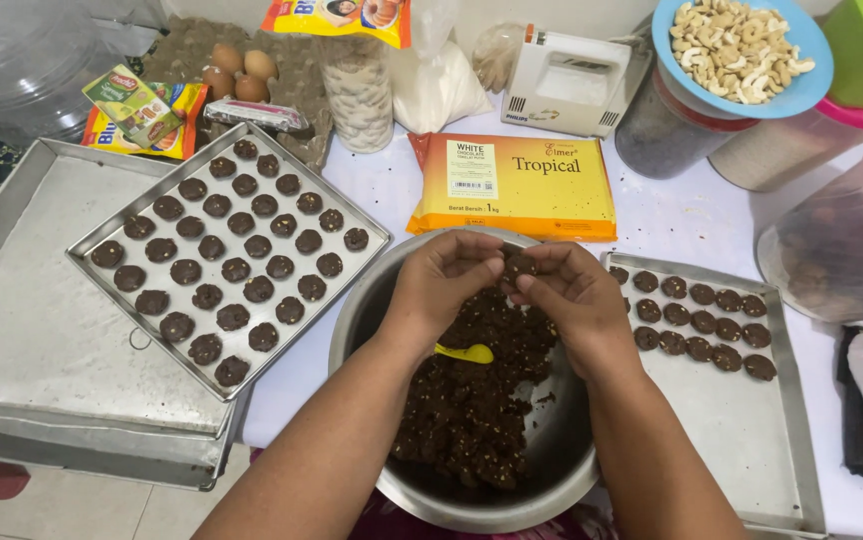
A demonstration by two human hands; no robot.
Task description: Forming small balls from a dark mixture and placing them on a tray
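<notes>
1. A small lump of dark brown dough [518, 266] sits pinched between the fingertips of both hands, above the far rim of the bowl.
2. The dough mass [472, 400] is dark brown, crumbly and flecked with pale bits, heaped in the bowl's middle.
3. The round metal bowl [562, 440] stands at the near centre of the surface.

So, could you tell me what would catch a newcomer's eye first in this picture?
Probably the two hands, left hand and right hand, meeting over a steel bowl of dark chocolate dough at bottom centre, pinching a small lump. Next, the tray at left packed with neat rows of dark dough balls, and a partly filled tray at right.
</notes>
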